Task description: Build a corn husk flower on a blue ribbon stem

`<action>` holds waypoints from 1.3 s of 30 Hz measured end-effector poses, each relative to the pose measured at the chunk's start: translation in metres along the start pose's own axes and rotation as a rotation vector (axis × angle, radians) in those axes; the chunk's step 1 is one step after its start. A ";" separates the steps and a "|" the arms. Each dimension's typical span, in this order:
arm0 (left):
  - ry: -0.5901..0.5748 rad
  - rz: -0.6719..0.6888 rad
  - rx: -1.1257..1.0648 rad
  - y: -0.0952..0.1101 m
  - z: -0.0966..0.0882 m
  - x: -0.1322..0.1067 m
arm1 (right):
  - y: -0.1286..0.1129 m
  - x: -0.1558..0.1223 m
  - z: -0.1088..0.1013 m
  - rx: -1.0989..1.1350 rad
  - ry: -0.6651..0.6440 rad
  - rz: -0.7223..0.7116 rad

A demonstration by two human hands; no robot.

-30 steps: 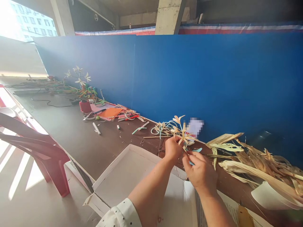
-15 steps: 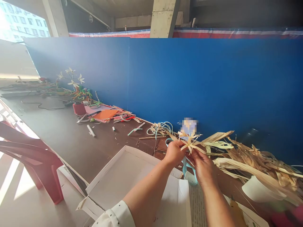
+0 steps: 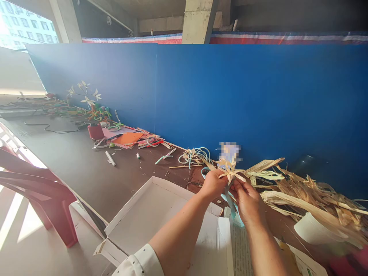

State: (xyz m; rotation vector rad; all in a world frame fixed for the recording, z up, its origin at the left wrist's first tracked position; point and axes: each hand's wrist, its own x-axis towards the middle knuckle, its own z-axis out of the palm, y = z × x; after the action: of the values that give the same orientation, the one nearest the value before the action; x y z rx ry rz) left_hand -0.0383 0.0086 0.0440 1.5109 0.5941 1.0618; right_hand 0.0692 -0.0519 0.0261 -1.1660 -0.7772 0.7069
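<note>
A pale flower with pointed petals (image 3: 230,171), apparently made of dried corn husk, is up between my two hands over the table. My left hand (image 3: 213,184) is closed on the flower's base from the left. From the right, the fingers of my right hand (image 3: 247,201) pinch just under the petals; the stem there is mostly hidden. A light-blue strip (image 3: 230,199) hangs below the fingers, close to my right hand, and ends in a wider curved part. Whether my right hand grips this strip I cannot tell.
An open white cardboard box (image 3: 143,214) lies below my left arm. Dried corn husks (image 3: 310,191) and a white cup-like roll (image 3: 319,230) are at right. Light-blue cord (image 3: 201,153), orange paper (image 3: 128,138) and a red spool (image 3: 96,131) lie along the blue partition (image 3: 258,96).
The flower has turned slightly in my fingers and its petals sit a little differently. My right fingers have shifted slightly, and the light-blue strip hangs a bit further right.
</note>
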 end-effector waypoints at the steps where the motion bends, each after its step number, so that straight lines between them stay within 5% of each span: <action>1: 0.013 -0.009 0.013 0.001 0.000 0.000 | 0.001 0.001 -0.001 -0.002 0.038 0.004; 6: -0.026 -0.146 0.065 0.000 0.003 -0.003 | 0.001 0.009 -0.012 -0.001 0.169 -0.014; 15: -0.259 -0.399 -0.174 -0.008 0.013 -0.008 | -0.002 0.013 -0.022 -0.108 0.337 -0.168; 20: -0.309 -0.451 -0.442 0.000 0.000 -0.008 | -0.007 0.014 -0.022 0.146 0.345 -0.071; 23: -0.454 -0.506 -0.674 0.010 -0.014 -0.009 | -0.009 0.015 -0.025 0.280 0.401 -0.035; 26: -0.320 -0.404 -0.924 0.018 -0.035 -0.006 | -0.010 0.018 -0.033 0.340 0.452 -0.011; 29: 0.081 -0.177 -1.037 0.014 -0.055 0.003 | -0.009 0.020 -0.039 0.346 0.460 -0.012; 31: 0.412 -0.198 -0.868 0.007 -0.062 0.008 | -0.009 0.020 -0.041 0.346 0.452 -0.016; 34: 0.704 -0.292 -0.129 -0.003 -0.056 0.009 | -0.007 0.019 -0.038 0.338 0.421 -0.024; 36: 0.726 -0.169 0.382 -0.005 -0.042 0.003 | -0.005 0.018 -0.035 0.308 0.403 -0.028; 39: 0.554 0.103 0.684 -0.005 -0.013 -0.008 | 0.002 0.017 -0.028 0.219 0.383 -0.016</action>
State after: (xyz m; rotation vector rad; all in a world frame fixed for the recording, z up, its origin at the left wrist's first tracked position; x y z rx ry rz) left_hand -0.0523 0.0098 0.0366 1.8341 1.3836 1.4604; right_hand 0.1019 -0.0518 0.0215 -1.0514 -0.3767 0.5191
